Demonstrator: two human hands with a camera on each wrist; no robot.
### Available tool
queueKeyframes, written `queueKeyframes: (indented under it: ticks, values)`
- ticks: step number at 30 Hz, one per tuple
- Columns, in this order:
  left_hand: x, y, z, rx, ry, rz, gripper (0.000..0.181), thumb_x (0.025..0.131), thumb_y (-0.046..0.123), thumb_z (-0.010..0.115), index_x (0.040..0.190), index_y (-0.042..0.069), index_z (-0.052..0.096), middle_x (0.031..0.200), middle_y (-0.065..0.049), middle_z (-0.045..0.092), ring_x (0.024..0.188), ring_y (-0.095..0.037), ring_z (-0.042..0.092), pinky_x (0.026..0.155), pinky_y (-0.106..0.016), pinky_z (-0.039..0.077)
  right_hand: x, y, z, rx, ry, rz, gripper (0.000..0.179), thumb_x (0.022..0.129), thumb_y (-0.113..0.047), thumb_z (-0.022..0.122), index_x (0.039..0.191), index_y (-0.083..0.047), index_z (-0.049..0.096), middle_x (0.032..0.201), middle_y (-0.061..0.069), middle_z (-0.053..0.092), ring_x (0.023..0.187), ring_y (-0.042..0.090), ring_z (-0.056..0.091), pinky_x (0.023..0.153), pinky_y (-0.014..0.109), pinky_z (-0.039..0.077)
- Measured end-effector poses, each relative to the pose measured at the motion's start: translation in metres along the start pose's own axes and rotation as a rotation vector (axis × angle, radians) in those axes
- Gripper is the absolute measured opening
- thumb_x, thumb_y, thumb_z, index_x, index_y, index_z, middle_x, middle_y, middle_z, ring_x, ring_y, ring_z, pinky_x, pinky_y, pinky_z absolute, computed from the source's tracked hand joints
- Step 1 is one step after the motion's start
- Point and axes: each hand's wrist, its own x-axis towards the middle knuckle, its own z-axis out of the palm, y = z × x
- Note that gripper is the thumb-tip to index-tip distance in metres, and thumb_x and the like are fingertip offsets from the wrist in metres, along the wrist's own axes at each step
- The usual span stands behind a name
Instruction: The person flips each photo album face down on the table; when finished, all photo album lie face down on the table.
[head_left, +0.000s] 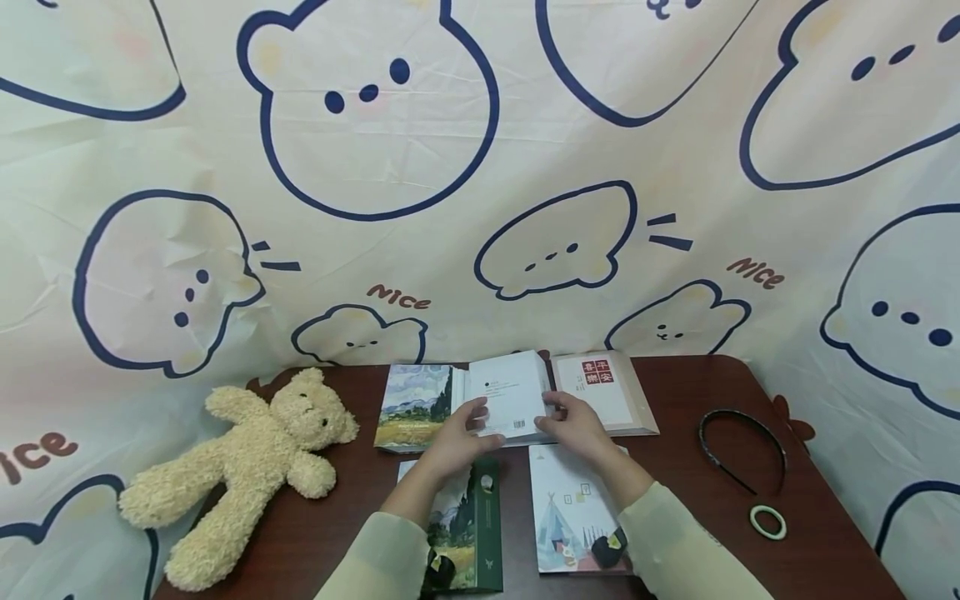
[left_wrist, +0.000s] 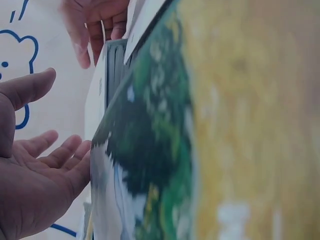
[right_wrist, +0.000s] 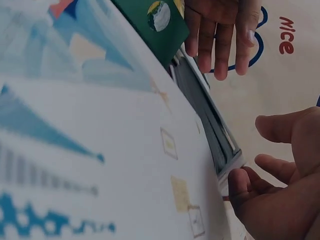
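Note:
A white book (head_left: 508, 390) lies back cover up at the far middle of the table, with a few lines of print and a barcode. My left hand (head_left: 459, 440) is at its left lower corner, fingers spread and loosely bent. At the book's right edge is my right hand (head_left: 579, 425), its thumb apart from its fingers. In the left wrist view the left hand (left_wrist: 42, 175) has a gap between thumb and fingers. The right wrist view has the right hand (right_wrist: 280, 175) relaxed beside the book's grey page edges (right_wrist: 200, 110); whether it touches them I cannot tell.
A landscape-painting book (head_left: 414, 404) and a book with red characters (head_left: 600, 392) flank the white one. Nearer lie a green-spined book (head_left: 487, 525) and a tent-picture book (head_left: 562, 508). A teddy bear (head_left: 262, 467) lies left; a headband (head_left: 780, 442) and a pale ring (head_left: 768, 522) lie right.

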Motion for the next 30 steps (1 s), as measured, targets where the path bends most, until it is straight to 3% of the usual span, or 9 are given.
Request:
queueKeyframes:
  ticks: [12, 18, 23, 30]
  values:
    - [-0.011, -0.006, -0.022, 0.054, 0.081, 0.001, 0.075, 0.093, 0.027, 0.078, 0.158, 0.01, 0.043, 0.154, -0.015, 0.049, 0.14, -0.041, 0.048, 0.104, -0.061, 0.049, 0.0, -0.021, 0.02, 0.036, 0.025, -0.04, 0.053, 0.092, -0.02, 0.077, 0.142, -0.013, 0.062, 0.13, 0.008, 0.063, 0.109, 0.024, 0.057, 0.083, 0.036, 0.052]
    - [-0.015, -0.01, -0.034, 0.057, 0.117, 0.01, 0.071, 0.095, 0.026, 0.077, 0.156, 0.009, 0.045, 0.155, -0.019, 0.048, 0.141, -0.043, 0.047, 0.109, -0.059, 0.045, -0.002, -0.033, 0.031, 0.058, -0.014, -0.06, 0.051, 0.093, -0.021, 0.076, 0.142, -0.013, 0.062, 0.136, 0.009, 0.062, 0.114, 0.026, 0.058, 0.085, 0.041, 0.055]
    - [-0.019, -0.013, -0.043, 0.017, 0.137, 0.009, 0.074, 0.094, 0.027, 0.078, 0.157, 0.009, 0.044, 0.155, -0.019, 0.048, 0.14, -0.041, 0.048, 0.106, -0.056, 0.049, -0.004, -0.04, 0.039, 0.065, -0.044, -0.086, 0.05, 0.093, -0.023, 0.075, 0.141, -0.013, 0.063, 0.133, 0.014, 0.063, 0.117, 0.03, 0.059, 0.087, 0.045, 0.055]
    - [-0.027, -0.015, -0.057, 0.033, 0.223, -0.003, 0.072, 0.093, 0.028, 0.08, 0.155, 0.011, 0.047, 0.154, -0.017, 0.048, 0.141, -0.04, 0.047, 0.104, -0.056, 0.051, -0.002, -0.048, 0.053, 0.071, -0.094, -0.11, 0.051, 0.095, -0.024, 0.075, 0.143, -0.014, 0.062, 0.14, 0.007, 0.062, 0.122, 0.03, 0.059, 0.09, 0.046, 0.056]
